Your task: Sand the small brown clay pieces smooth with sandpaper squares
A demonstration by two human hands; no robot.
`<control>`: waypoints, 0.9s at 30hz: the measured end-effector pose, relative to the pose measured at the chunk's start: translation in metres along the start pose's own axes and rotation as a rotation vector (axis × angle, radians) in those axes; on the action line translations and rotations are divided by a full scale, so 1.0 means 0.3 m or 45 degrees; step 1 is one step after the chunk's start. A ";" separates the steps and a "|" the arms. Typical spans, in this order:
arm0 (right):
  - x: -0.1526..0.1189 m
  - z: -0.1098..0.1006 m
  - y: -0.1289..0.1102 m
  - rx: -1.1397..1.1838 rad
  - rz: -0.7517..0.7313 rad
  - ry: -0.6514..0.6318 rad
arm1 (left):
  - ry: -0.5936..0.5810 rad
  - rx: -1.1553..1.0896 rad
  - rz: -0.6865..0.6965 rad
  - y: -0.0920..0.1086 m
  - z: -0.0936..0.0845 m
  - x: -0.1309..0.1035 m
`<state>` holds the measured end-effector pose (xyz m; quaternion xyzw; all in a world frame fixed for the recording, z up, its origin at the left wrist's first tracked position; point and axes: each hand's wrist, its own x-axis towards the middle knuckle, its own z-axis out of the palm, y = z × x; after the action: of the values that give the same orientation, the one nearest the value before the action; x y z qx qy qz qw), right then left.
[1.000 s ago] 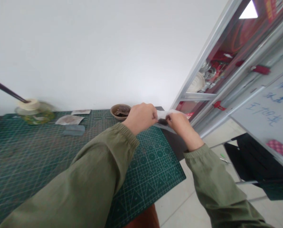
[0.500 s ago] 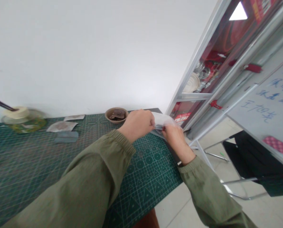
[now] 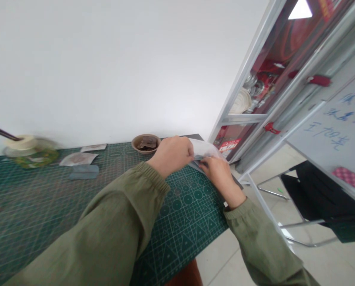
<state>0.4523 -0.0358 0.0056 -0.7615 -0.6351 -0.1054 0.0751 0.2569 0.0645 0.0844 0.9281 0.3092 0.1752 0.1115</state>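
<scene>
At the far right corner of the green cutting mat (image 3: pixel 189 202), both my hands are on a whitish, see-through plastic bag (image 3: pixel 206 148). My left hand (image 3: pixel 175 154) is closed, with thumb and finger pinching the bag's near left edge. My right hand (image 3: pixel 217 171) grips the near right edge, its fingertips close to those of the left. A greyish strip shows between the fingertips, but what it is I cannot make out. Left of my left hand, a small brown bowl (image 3: pixel 138 143) holds dark brown pieces.
On the left of the mat lie two pale packets, one a flat pouch (image 3: pixel 78 159), and a grey strip (image 3: pixel 83 172). A glass jar (image 3: pixel 31 155) with a cream lid stands by the wall. A glass-fronted cabinet (image 3: pixel 223 119), whiteboard (image 3: pixel 341 123) and black folding chair (image 3: pixel 308 190) are at right.
My right fingers have shifted slightly at the bag's edge, and the greyish strip shows differently between them. My left hand stays almost still. The view has moved slightly.
</scene>
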 end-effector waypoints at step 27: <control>0.014 -0.075 0.049 0.203 -0.056 0.210 | 0.022 -0.011 -0.023 -0.003 -0.006 0.007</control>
<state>0.4660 -0.0402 0.0286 -0.7276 -0.6497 -0.1185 0.1853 0.2571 0.0666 0.0863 0.9232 0.3178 0.1834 0.1144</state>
